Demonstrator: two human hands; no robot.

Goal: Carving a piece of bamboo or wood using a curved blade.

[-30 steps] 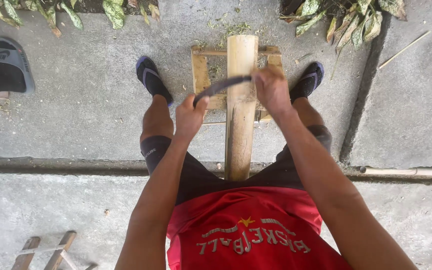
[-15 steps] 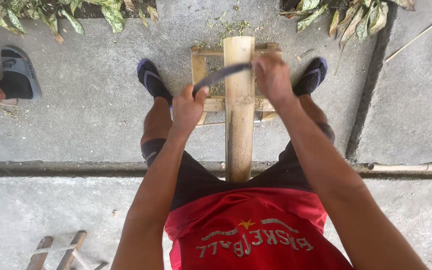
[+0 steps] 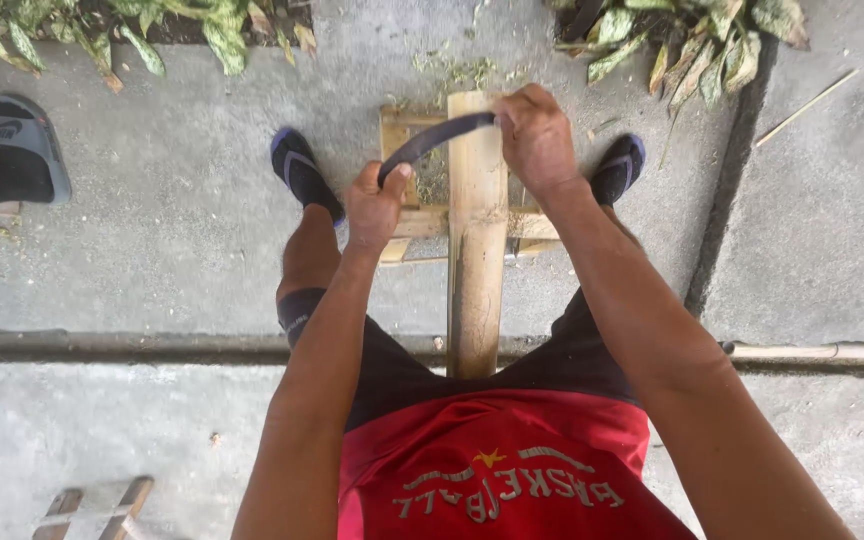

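Gripping a curved dark blade (image 3: 437,135) at both ends, we hold it crosswise over a thick bamboo pole (image 3: 476,240) — our left hand (image 3: 376,205) is wrapped tight round the lower end, our right hand (image 3: 535,140) is clenched over the upper end beside the pole's far tip. The blade is thin, slightly arched, matte grey-black. The pole is pale tan and smooth-skinned, round in section, running straight from between our knees out to a small wooden frame (image 3: 407,222) of light slats on which it rests. Fine greenish shavings (image 3: 452,72) lie scattered on the rough grey concrete floor (image 3: 182,220) just past the frame. Our feet sit in dark sandals on either side, the left sandal (image 3: 302,172) edged in blue. Another person's grey shoe (image 3: 24,148) shows at the left edge, and mottled green leaves (image 3: 692,40) droop in along the top.

Compared with half a second ago, the blade has travelled further out along the pole — it now sits near the far end, with our right hand up over the tip and our arms stretched longer.
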